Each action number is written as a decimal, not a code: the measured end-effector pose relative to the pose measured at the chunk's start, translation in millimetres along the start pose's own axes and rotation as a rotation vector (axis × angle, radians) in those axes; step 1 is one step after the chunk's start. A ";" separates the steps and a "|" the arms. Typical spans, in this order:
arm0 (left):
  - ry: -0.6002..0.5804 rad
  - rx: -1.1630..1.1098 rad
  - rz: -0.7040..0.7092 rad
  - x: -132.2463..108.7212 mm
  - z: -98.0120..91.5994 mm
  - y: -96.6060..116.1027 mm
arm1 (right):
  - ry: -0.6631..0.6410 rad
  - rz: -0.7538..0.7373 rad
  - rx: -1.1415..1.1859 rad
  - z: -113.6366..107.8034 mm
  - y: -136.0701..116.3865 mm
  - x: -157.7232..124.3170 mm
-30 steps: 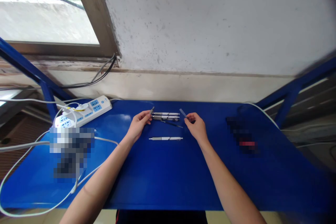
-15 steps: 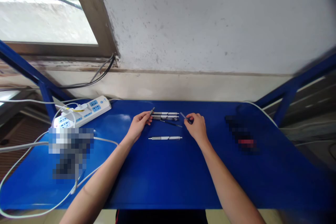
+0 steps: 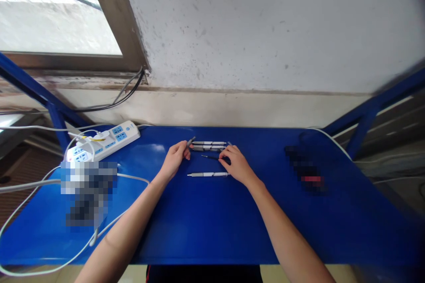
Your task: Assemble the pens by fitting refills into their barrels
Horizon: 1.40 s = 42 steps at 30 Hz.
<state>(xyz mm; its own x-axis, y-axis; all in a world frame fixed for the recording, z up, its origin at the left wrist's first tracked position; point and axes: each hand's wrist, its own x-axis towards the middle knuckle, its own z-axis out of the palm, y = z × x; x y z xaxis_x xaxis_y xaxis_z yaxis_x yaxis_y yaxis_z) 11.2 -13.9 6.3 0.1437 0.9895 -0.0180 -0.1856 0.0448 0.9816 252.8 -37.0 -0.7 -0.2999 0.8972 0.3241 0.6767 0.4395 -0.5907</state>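
Observation:
My left hand point(image 3: 175, 158) is closed round a short grey pen part point(image 3: 191, 141), its tip pointing up. My right hand point(image 3: 236, 163) pinches the right end of a thin dark pen refill point(image 3: 210, 157), low over the desk. A small translucent piece point(image 3: 229, 143) pokes up behind its fingers; how it is held is partly hidden. Between the hands, white and grey pens point(image 3: 208, 145) lie side by side, farther back. Nearer to me a single white pen point(image 3: 208, 174) lies level, its right end close to my right hand.
On the blue desk point(image 3: 206, 221), a white power strip point(image 3: 124, 135) with plugs and cables stands at the back left. Blurred dark items point(image 3: 88, 203) lie in front of it. A dark object with a red patch point(image 3: 305, 170) lies at the right. A wall point(image 3: 252, 110) rises behind.
My right hand has moved left and slightly nearer to me, and its fingers have closed on the dark refill that lay on the desk. My left hand has hardly moved.

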 end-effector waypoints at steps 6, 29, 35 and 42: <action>-0.007 0.062 0.009 -2.1 1.8 6.1 | 0.046 0.145 0.262 -3.5 -4.7 1.6; -0.036 0.200 0.056 -6.0 2.1 14.5 | 0.144 0.375 0.987 -11.0 -2.5 4.8; -0.018 0.217 0.063 -7.7 1.2 16.9 | 0.234 0.428 1.130 -13.4 -8.4 6.4; -0.017 0.178 0.070 -5.9 0.2 14.4 | 0.248 0.422 1.141 -14.0 -10.8 7.4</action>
<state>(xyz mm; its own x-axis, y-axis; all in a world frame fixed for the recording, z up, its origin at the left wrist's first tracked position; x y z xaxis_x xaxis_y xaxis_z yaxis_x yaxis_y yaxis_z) 7.9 -19.2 20.6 0.1530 0.9868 0.0530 -0.0209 -0.0503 0.9985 252.7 -35.7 18.4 0.0179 0.9998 0.0097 -0.3195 0.0150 -0.9475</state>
